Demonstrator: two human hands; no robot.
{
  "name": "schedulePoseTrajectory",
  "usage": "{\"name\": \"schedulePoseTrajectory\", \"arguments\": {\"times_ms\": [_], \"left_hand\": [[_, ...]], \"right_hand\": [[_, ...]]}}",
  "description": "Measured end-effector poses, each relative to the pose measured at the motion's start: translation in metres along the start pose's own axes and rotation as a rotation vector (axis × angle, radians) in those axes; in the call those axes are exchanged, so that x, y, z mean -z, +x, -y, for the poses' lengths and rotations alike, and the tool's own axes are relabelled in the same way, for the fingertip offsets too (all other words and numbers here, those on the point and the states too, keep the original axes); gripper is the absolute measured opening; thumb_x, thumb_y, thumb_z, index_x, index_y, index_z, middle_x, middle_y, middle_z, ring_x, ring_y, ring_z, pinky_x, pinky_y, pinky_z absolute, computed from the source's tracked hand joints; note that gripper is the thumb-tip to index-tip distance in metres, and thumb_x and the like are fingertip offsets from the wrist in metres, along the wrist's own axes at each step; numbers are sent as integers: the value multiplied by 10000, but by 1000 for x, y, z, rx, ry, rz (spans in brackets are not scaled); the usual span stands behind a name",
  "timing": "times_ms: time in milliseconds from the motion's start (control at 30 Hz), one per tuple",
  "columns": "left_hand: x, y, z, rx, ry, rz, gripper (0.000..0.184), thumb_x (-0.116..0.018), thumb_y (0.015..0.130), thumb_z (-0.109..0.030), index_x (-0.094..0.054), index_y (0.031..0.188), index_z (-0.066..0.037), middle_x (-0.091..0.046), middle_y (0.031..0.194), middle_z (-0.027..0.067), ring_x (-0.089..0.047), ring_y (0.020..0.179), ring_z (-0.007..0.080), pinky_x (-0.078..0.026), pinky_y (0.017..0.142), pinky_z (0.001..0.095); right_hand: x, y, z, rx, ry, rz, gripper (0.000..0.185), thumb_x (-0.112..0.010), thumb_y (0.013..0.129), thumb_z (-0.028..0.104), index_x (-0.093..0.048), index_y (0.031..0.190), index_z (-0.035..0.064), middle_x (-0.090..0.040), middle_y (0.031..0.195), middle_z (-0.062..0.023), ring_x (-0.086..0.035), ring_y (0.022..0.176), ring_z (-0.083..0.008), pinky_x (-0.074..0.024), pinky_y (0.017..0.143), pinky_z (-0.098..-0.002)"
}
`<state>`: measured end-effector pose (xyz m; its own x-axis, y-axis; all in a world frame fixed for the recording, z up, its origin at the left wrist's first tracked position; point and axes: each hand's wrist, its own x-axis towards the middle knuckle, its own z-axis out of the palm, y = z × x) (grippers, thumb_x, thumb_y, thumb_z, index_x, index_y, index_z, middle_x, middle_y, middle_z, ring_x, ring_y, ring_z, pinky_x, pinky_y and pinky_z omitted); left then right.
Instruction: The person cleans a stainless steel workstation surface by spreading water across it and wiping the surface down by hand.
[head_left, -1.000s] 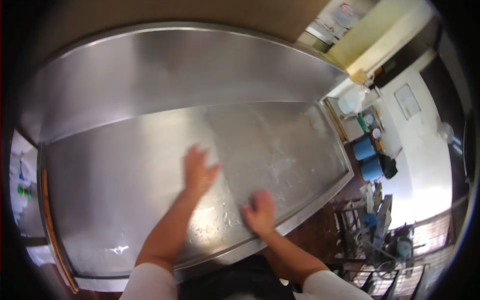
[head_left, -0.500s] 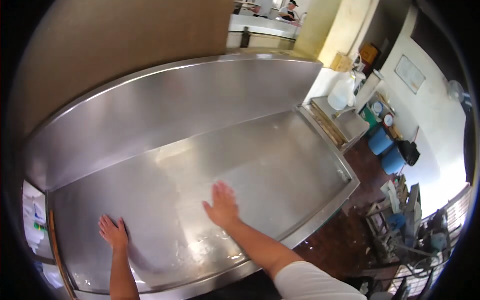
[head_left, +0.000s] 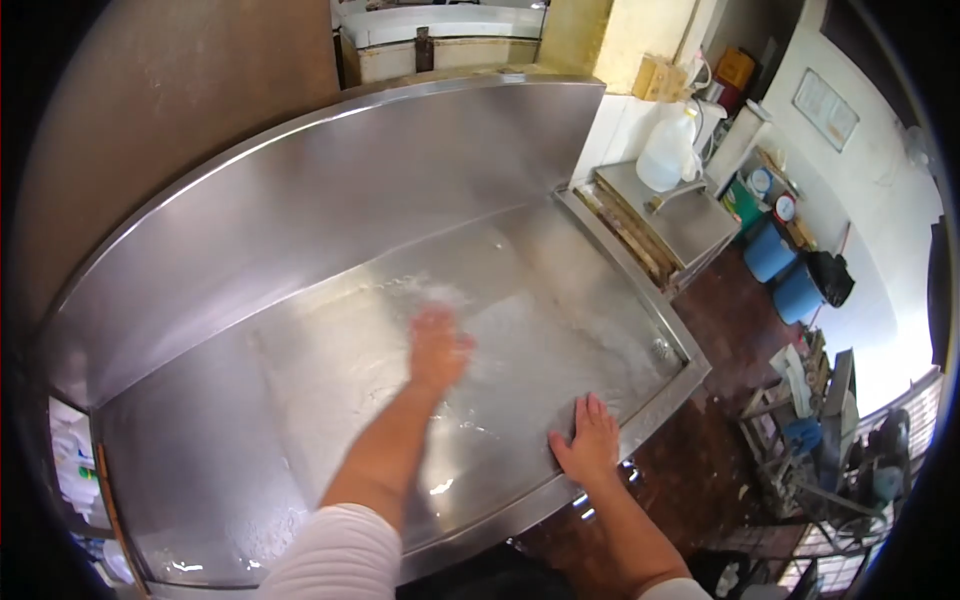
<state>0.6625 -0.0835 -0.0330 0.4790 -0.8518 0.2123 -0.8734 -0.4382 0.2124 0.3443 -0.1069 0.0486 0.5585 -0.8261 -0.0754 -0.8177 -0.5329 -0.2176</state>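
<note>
A wide stainless steel table (head_left: pixel 370 420) with a raised back panel fills the middle of the view, its surface wet in patches. My left hand (head_left: pixel 437 345) reaches to the middle of the table, palm down and blurred by motion, with the thumb apart and nothing held. Water (head_left: pixel 430 290) ripples just beyond its fingertips. Near the front right edge, my right hand (head_left: pixel 590 440) lies flat on the steel, thumb apart and holding nothing.
A drain (head_left: pixel 661 349) sits in the table's right corner. Beyond that end stand a translucent jug (head_left: pixel 668 150) on a metal box (head_left: pixel 690 220), blue buckets (head_left: pixel 770 252) and a cluttered metal rack (head_left: pixel 830 450). The floor (head_left: pixel 700 400) is reddish and wet.
My left hand has swept from the table's left part to its middle. My right hand has moved right to the front edge. The view has shifted, and water has spread across the middle.
</note>
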Motion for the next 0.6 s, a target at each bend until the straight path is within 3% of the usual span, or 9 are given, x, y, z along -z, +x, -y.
{"name": "schedulePoseTrajectory", "arguments": {"times_ms": [100,200,267,333,400,467,500,567,600], "left_hand": [[3,-20,-99,-156,-320,60,651,-514,956,-464,-464,1412,-2,-360,1510,256,-275,1433,416,-171,1180,543],[22,-61,-111,-177,-795,88,594,-622,910,-428,-538,1362,-53,-381,1495,254,-300,1419,419,-221,1163,538],[40,-93,-56,-44,-583,-46,568,-710,848,-369,-584,1314,-70,-407,1473,252,-324,1404,422,-255,1144,539],[46,-124,25,180,-258,-206,647,-712,805,-390,-557,1319,-30,-420,1464,248,-308,1409,416,-206,1130,609],[82,-159,103,437,-64,-108,649,-623,873,-388,-496,1382,-6,-387,1496,241,-288,1413,433,-173,1135,624],[106,-177,135,682,125,-5,678,-545,928,-409,-401,1457,-11,-305,1552,226,-235,1449,403,-153,1167,570],[123,-177,124,737,156,78,721,-499,948,-452,-328,1498,-19,-249,1585,201,-179,1477,377,-129,1185,540],[117,-174,125,755,194,105,724,-469,961,-474,-301,1513,-36,-231,1598,174,-174,1480,367,-122,1184,542],[117,-173,126,772,220,114,726,-454,968,-484,-287,1520,-44,-222,1604,161,-171,1482,362,-119,1184,543]], "right_hand": [[2,3,5,-28,34,-35,814,-612,841,497,-405,1431,-24,-333,1523,-258,-299,1424,-387,-216,1160,-504],[-5,1,-4,-1,72,-67,796,-623,838,484,-419,1421,-18,-354,1508,-261,-306,1418,-388,-218,1157,-510],[-12,3,0,-48,101,-120,788,-622,846,486,-421,1421,-15,-356,1505,-263,-301,1421,-388,-216,1155,-517],[-20,12,14,-20,136,-153,756,-618,862,467,-426,1415,-11,-368,1491,-270,-311,1411,-398,-222,1152,-526],[-64,17,69,168,185,-181,700,-609,895,437,-430,1412,0,-379,1477,-269,-307,1413,-396,-203,1169,-517],[-46,9,153,554,433,-11,681,-639,883,414,-457,1396,4,-348,1509,-241,-270,1438,-373,-197,1180,-501],[-54,7,188,678,322,146,777,-602,882,472,-374,1458,4,-274,1559,-222,-211,1468,-346,-137,1197,-488],[-73,6,222,771,235,104,748,-534,920,476,-353,1472,6,-249,1571,-227,-192,1477,-344,-117,1203,-480],[-75,19,216,675,208,128,750,-525,927,478,-335,1483,11,-237,1578,-217,-174,1482,-346,-108,1205,-482]]}}
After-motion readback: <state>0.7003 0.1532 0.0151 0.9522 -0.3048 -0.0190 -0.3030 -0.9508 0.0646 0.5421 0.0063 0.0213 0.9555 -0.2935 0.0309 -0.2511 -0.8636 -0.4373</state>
